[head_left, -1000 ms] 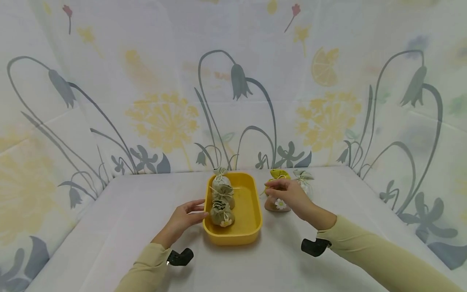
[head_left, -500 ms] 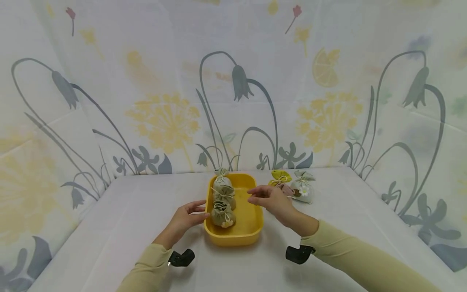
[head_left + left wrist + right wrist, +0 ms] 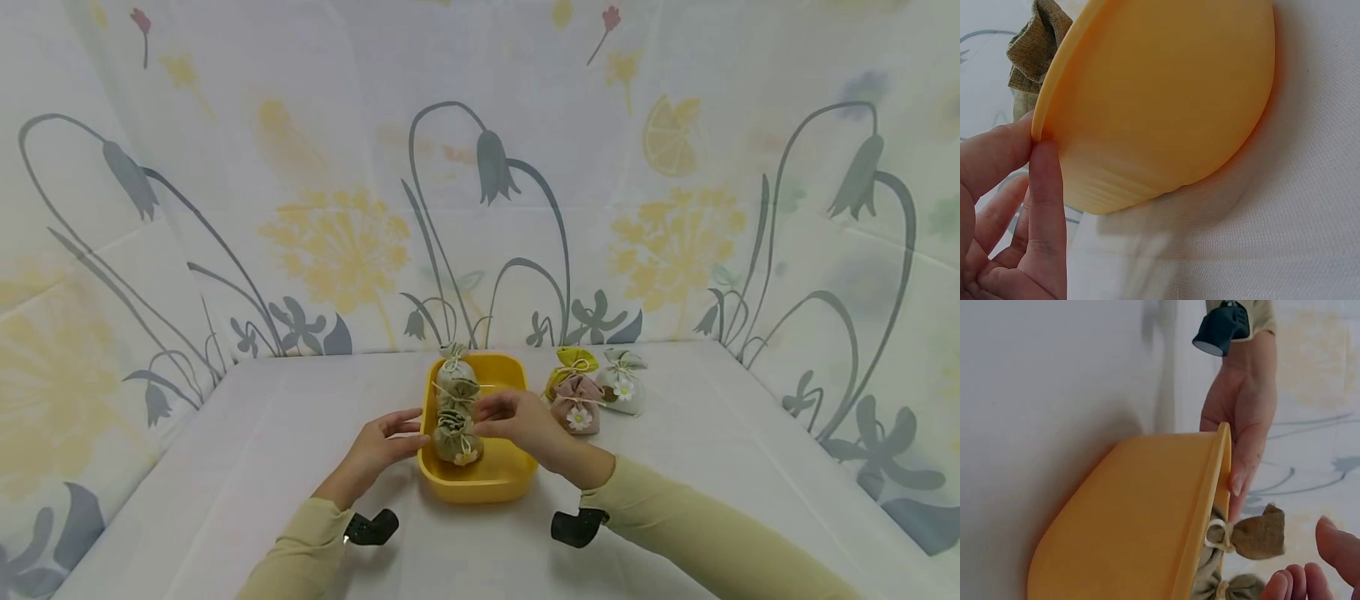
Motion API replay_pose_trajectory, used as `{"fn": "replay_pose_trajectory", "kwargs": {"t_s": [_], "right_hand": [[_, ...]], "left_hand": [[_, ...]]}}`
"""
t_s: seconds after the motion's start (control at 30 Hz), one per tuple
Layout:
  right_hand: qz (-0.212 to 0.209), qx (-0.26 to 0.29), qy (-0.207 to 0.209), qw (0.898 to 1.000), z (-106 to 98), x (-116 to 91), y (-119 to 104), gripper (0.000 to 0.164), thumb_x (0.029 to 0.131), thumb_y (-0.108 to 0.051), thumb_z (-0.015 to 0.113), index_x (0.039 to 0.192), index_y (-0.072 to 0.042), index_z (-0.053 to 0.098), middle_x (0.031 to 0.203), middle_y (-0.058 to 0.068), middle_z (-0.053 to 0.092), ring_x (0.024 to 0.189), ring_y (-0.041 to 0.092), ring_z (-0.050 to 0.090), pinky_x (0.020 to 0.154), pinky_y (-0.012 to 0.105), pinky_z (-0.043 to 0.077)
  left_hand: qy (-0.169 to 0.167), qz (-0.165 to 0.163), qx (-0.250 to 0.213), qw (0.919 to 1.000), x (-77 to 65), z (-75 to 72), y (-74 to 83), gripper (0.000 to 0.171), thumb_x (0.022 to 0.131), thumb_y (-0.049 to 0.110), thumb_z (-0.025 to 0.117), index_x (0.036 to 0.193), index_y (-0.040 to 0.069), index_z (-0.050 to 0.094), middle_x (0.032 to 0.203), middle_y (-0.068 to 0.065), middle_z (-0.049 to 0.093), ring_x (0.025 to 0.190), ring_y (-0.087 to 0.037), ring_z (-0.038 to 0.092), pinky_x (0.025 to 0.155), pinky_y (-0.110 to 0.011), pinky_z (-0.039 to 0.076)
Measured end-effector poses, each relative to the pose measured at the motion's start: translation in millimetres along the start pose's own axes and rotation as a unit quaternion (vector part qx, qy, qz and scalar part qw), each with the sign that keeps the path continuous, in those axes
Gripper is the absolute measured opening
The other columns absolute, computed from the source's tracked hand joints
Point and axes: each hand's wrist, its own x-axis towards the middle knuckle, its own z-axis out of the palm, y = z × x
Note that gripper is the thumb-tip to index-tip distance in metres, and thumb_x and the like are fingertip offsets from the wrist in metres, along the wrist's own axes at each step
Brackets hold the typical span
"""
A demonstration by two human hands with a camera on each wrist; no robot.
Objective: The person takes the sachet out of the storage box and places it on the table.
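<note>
My left hand pinches the left rim of a yellow plastic tub, thumb on top and a finger against the outer wall, as the left wrist view shows. Along the tub's left side stand three small drawstring pouches: an olive one with a flower at the front, a similar one behind it, and a pale one at the back. Over the tub, beside these pouches, hovers my right hand. In the right wrist view its thumb stands apart from the fingers, near an olive pouch's gathered top.
Right of the tub, a pink pouch with a white flower, a yellow-green pouch and a pale grey pouch stand close together on the white cloth. A flower-printed curtain rises behind.
My right hand has moved left from the pink and yellow-green pouches to over the tub, carrying nothing visible. My left hand keeps its place on the rim.
</note>
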Motion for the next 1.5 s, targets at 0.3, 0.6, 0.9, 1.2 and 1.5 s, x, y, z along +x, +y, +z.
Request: {"fn": "replay_pose_trajectory", "kwargs": {"t_s": [0.3, 0.6, 0.9, 1.2, 1.5], "right_hand": [[0.007, -0.025, -0.007, 1.0, 19, 13, 2, 0.043, 0.076, 0.002, 0.074, 0.117, 0.006, 0.06, 0.096, 0.008, 0.061, 0.085, 0.016, 0.056, 0.08, 0.027, 0.052], [0.022, -0.088, -0.001, 0.996, 29, 26, -6, 0.041, 0.076, -0.002, 0.075, 0.115, 0.002, 0.063, 0.097, 0.007, 0.06, 0.086, 0.018, 0.053, 0.077, 0.026, 0.051], [0.037, -0.133, -0.048, 0.989, 35, 31, -10, 0.02, 0.083, -0.012, 0.07, 0.102, -0.003, 0.071, 0.095, 0.002, 0.064, 0.086, 0.015, 0.055, 0.076, 0.027, 0.051], [0.019, -0.109, -0.043, 0.993, 25, 33, -19, 0.019, 0.086, -0.012, 0.067, 0.101, -0.001, 0.07, 0.094, 0.003, 0.065, 0.083, 0.015, 0.056, 0.08, 0.038, 0.051], [0.004, -0.098, -0.021, 0.995, 8, 13, -36, 0.02, 0.083, -0.019, 0.071, 0.099, -0.007, 0.072, 0.094, 0.0, 0.065, 0.089, 0.015, 0.057, 0.087, 0.039, 0.048]], "left_hand": [[-0.002, -0.001, -0.002, 1.0, -2.3, -0.6, 0.6, 0.056, 0.078, 0.02, 0.076, 0.129, 0.007, 0.055, 0.113, -0.011, 0.059, 0.097, -0.022, 0.061, 0.084, -0.037, 0.052], [-0.002, 0.0, 0.002, 1.0, -1.3, -3.9, 0.8, 0.055, 0.079, 0.019, 0.075, 0.129, 0.008, 0.055, 0.113, -0.012, 0.06, 0.097, -0.023, 0.062, 0.085, -0.037, 0.052], [-0.006, -0.001, -0.004, 1.0, -3.8, -5.0, 1.3, 0.056, 0.079, 0.019, 0.075, 0.129, 0.008, 0.055, 0.113, -0.01, 0.06, 0.096, -0.022, 0.062, 0.085, -0.038, 0.051], [-0.005, -0.003, -0.006, 1.0, -6.1, -6.4, 0.3, 0.054, 0.08, 0.017, 0.075, 0.129, 0.007, 0.054, 0.114, -0.013, 0.059, 0.097, -0.023, 0.062, 0.085, -0.037, 0.052], [-0.009, 0.01, -0.011, 0.9998, -2.4, -2.2, 0.6, 0.055, 0.08, 0.015, 0.074, 0.13, 0.004, 0.053, 0.114, -0.013, 0.059, 0.098, -0.023, 0.062, 0.083, -0.037, 0.052]]}}
